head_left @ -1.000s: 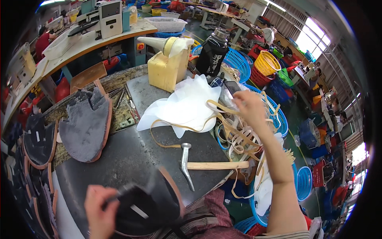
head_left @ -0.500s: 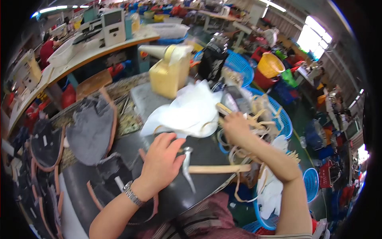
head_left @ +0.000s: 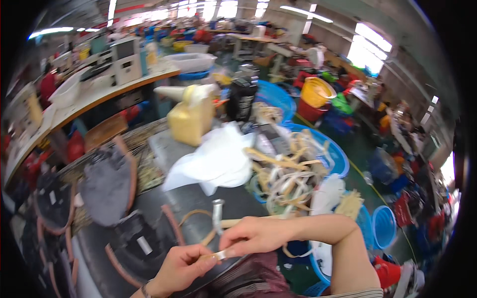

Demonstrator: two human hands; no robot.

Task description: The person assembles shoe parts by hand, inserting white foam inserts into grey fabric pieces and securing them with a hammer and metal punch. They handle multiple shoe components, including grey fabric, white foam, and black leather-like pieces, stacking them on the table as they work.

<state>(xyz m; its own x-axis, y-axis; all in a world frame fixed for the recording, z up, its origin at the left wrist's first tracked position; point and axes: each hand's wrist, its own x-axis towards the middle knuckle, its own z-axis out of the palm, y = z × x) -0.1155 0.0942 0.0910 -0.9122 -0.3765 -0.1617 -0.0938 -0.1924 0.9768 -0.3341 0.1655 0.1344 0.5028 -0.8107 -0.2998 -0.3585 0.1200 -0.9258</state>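
Close to my lap, my left hand (head_left: 185,269) and my right hand (head_left: 256,235) meet, each pinching a narrow pale strip (head_left: 220,255). Part of the strip is covered by the fingers. A tan strip (head_left: 195,212) curves on the dark tabletop just beyond them; whether it is the same piece I cannot tell. A hammer (head_left: 217,213) with a metal head and wooden handle lies right behind my right hand, which partly covers it. Left of my hands are dark grey curved pieces with brown edging (head_left: 142,244).
A crumpled white sheet (head_left: 211,161) and a yellow container with a spout (head_left: 191,119) stand farther back. Blue baskets (head_left: 338,154) with a heap of tan and white strips (head_left: 293,181) sit at the right. More grey pieces (head_left: 107,179) lie at the left.
My right hand has come back from the strip heap, and my left hand has drawn nearer to my body. Both now grip a narrow strip. The view has shifted.
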